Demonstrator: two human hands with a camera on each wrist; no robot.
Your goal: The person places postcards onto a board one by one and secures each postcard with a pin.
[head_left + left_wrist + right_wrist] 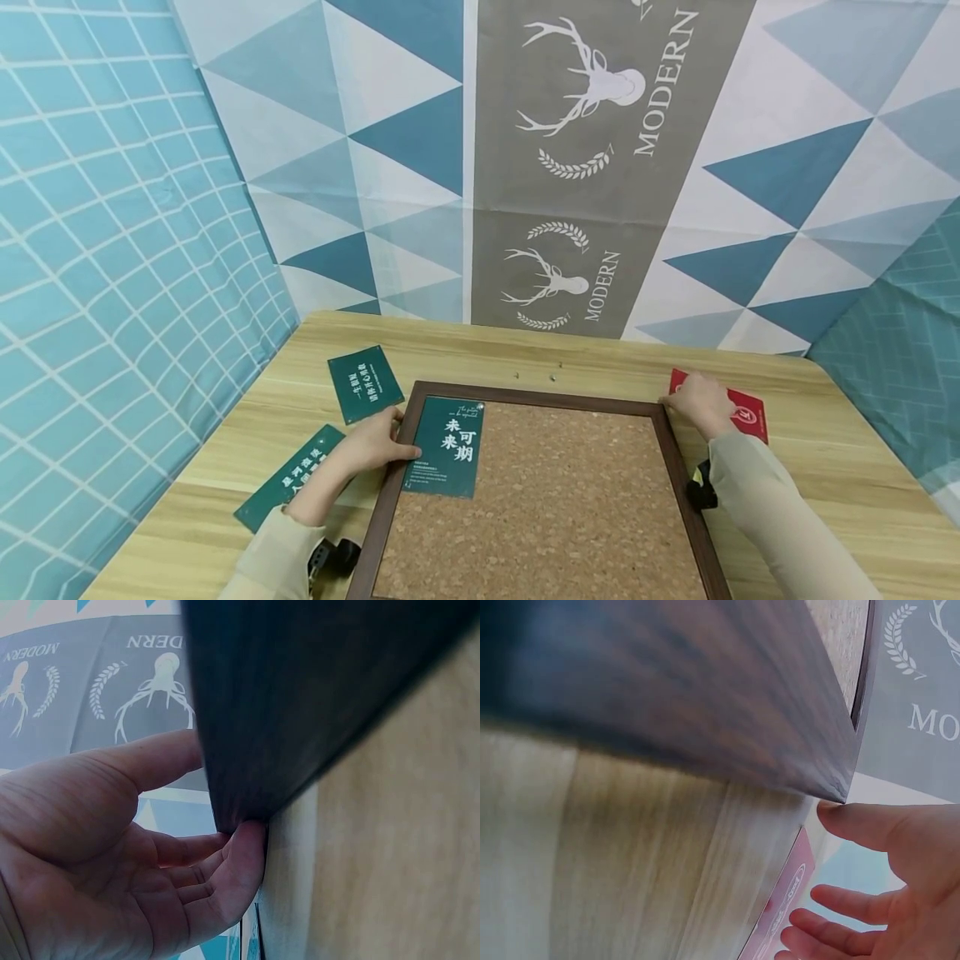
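Note:
A cork board [570, 508] in a dark brown wooden frame lies on the table. In its upper left corner sits a green card [442, 446] with white lettering, a shiny pin head at the card's top right. My left hand [367, 446] grips the frame's left side, thumb over the top and fingertips against the outer edge, as the left wrist view also shows. At the upper right corner, the thumb of my right hand [701, 404] touches the frame, while its other fingers extend loosely over a red card [752, 415], partly hidden beneath them.
Two more green cards lie left of the board, one at the back [365, 383] and one nearer [281, 479], partly behind my left forearm. Several small pins [553, 377] stand behind the frame. A patterned cloth backdrop [420, 167] rises at the table's far edge.

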